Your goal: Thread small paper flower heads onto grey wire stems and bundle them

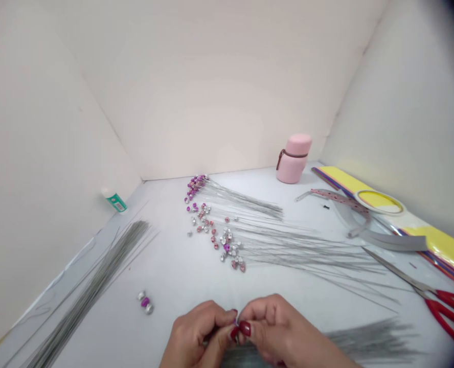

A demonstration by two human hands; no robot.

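Observation:
My left hand (202, 332) and my right hand (282, 329) meet at the front middle of the table, both closed in a pinch. Between the fingertips shows a tiny purple and whitish piece (236, 320), mostly hidden by thumbs and fingers. Beneath the hands and out to the right lies a bunch of thin grey wires (372, 340). Beyond them, wire stems (303, 245) tipped with silver, pink and purple foil buds (229, 248) are spread out. A tighter bundle with purple tips (197, 186) rests farther back. Left of my hands sit 3 loose foil balls (145, 301).
A thick bundle of bare wires (96, 286) lies at left, near a green-and-white glue stick (115, 201). A pink flask (294, 159) stands at the back. On the right are red-handled scissors (422, 289), a tape roll (380, 201), ribbon strips (395, 240) and yellow sheets (340, 179).

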